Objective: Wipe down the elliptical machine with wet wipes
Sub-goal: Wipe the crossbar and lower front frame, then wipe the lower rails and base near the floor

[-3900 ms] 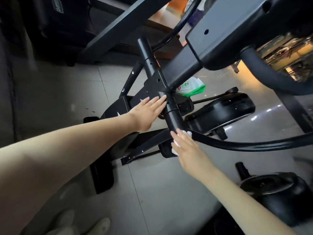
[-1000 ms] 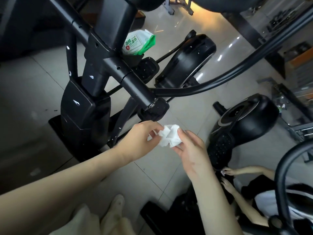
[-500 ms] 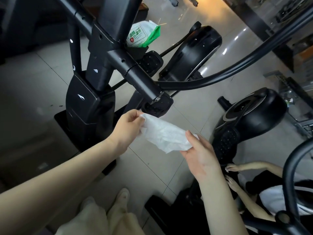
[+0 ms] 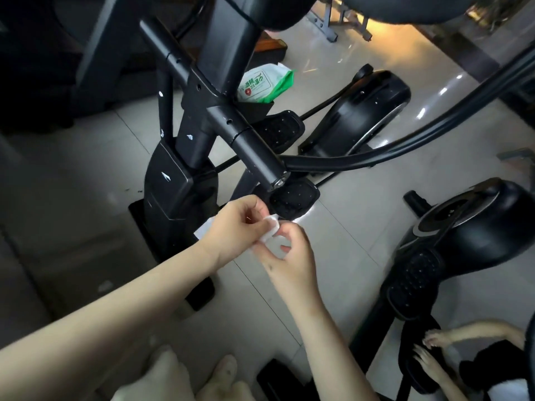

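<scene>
Both hands meet in mid-frame over the tiled floor [image 4: 341, 250], just below the end of the elliptical [image 4: 202, 134] crossbar [image 4: 246, 140]. The left hand [image 4: 234, 227] is curled, its fingertips pinching one edge of a white wipe [image 4: 270, 231]; a loose corner of the wipe shows behind that wrist. The right hand [image 4: 289, 261] is curled too, thumb and fingers nipping the other side of the wipe, so the two hands touch around it. The wipe is bunched up small between them and held in the air, not touching the machine, though it sits just beside the near pedal [image 4: 293, 199].

The crossbar runs diagonally from upper left down to a capped end right above the pedal. A curved black handlebar [image 4: 405, 146] sweeps from that end off to the upper right. A green and white pack [image 4: 265, 83] of wipes stands in a black holder [image 4: 254, 107] on the far side of the column, above the far pedal [image 4: 279, 130]. Beyond it lies the black flywheel housing [image 4: 367, 111].

At right stands a second machine [image 4: 469, 227], also black. At lower right another person's two hands [image 4: 428, 348] rest on its dark pedal. Pale shoes [image 4: 202, 380] show at the bottom edge
</scene>
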